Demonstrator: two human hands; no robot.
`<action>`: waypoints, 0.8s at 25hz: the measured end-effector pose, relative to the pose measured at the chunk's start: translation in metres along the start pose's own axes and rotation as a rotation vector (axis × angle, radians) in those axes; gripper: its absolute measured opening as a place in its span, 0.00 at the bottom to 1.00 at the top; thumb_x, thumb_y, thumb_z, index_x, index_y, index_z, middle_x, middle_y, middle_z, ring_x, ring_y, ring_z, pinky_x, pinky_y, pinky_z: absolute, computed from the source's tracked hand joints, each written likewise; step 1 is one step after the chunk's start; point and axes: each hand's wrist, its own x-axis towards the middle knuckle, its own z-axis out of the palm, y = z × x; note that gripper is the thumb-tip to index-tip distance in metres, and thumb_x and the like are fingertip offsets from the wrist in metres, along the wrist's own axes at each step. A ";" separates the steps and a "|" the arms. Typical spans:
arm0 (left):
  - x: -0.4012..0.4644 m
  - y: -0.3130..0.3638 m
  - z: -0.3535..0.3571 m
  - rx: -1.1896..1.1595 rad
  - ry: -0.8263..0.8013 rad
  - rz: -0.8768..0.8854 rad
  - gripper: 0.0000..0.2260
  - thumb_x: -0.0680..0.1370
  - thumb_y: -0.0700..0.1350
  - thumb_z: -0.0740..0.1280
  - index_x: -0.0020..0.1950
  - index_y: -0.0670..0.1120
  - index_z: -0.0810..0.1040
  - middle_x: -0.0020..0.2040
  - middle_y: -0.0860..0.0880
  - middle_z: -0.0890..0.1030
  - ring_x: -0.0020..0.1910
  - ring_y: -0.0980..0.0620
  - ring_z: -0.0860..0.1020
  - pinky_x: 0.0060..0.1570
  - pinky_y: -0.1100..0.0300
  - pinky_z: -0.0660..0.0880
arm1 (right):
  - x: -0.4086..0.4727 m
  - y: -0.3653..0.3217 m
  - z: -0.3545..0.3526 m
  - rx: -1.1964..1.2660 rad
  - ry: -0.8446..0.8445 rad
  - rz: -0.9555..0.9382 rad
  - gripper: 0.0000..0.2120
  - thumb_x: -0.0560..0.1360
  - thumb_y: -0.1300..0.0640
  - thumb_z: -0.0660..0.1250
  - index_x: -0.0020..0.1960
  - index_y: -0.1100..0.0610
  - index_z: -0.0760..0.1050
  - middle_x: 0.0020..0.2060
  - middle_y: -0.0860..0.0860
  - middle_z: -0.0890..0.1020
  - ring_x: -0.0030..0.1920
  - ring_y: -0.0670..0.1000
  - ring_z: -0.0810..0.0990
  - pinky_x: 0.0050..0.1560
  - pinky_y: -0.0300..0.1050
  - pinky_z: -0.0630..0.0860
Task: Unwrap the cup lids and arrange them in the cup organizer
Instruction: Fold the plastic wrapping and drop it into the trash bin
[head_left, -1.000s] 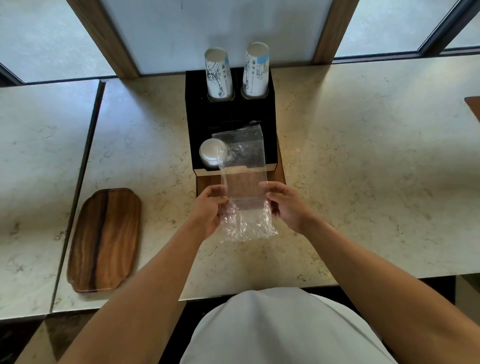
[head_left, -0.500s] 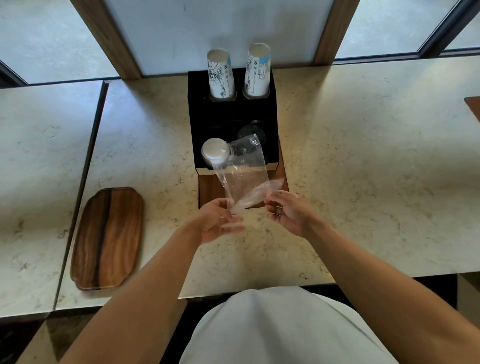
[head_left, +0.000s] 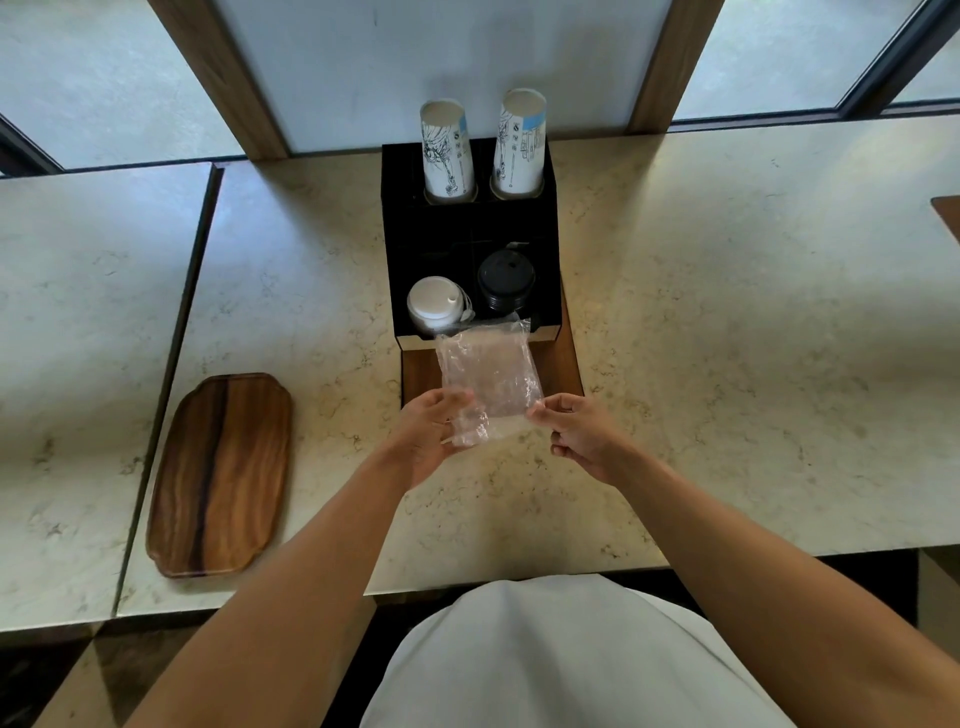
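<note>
— Since half a second ago we have pulled the clear plastic wrapper (head_left: 488, 376) flat again; it was twisted into a narrow strip between our hands, and now it hangs open as a crinkled sheet. The dark lids, half hidden behind it before, show fully.

— Nearest us, our left hand (head_left: 434, 441) is closed on the wrapper's lower left corner, bunching the film against the palm. Our right hand (head_left: 579, 434) pinches the lower right corner between thumb and forefinger, the other fingers curled in.

— The film is thin, glossy and wrinkled, and we can see through it to the wooden base (head_left: 563, 364) under the organizer. It looks empty; we see no lid inside it.

— To our left, well apart, a dark-grained wooden tray (head_left: 221, 475) with scalloped corners lies flat on the pale veined marble counter (head_left: 727, 338).

— Beyond the wrapper stands the black cup organizer (head_left: 470, 228), boxy and matte. In its front left compartment sits a stack of white lids (head_left: 434, 306), round and domed, with a scrap of clear film at its side. In the front right compartment is a stack of black lids (head_left: 505, 280), ribbed at the rim.

— Farthest back, two stacks of printed paper cups (head_left: 480, 145) stand inverted in the rear holes.
</note>
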 end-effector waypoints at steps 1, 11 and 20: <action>0.001 0.000 0.001 -0.004 0.035 0.019 0.18 0.78 0.46 0.73 0.64 0.38 0.78 0.59 0.39 0.84 0.52 0.42 0.84 0.55 0.43 0.81 | 0.000 0.001 0.000 -0.038 -0.005 -0.003 0.12 0.76 0.55 0.76 0.53 0.62 0.81 0.35 0.48 0.75 0.30 0.45 0.68 0.35 0.41 0.73; -0.005 -0.003 -0.001 0.065 0.010 -0.005 0.07 0.82 0.38 0.65 0.57 0.35 0.78 0.51 0.37 0.84 0.50 0.37 0.85 0.51 0.40 0.83 | 0.007 -0.002 0.000 -0.031 -0.167 -0.049 0.24 0.74 0.39 0.72 0.60 0.57 0.82 0.52 0.63 0.82 0.51 0.59 0.81 0.56 0.57 0.79; -0.010 -0.004 0.000 0.168 -0.007 0.015 0.18 0.78 0.47 0.65 0.60 0.35 0.80 0.50 0.39 0.83 0.47 0.40 0.82 0.48 0.46 0.80 | 0.007 0.003 -0.003 -0.072 -0.085 -0.131 0.07 0.80 0.56 0.71 0.57 0.55 0.82 0.54 0.53 0.84 0.47 0.52 0.80 0.51 0.48 0.80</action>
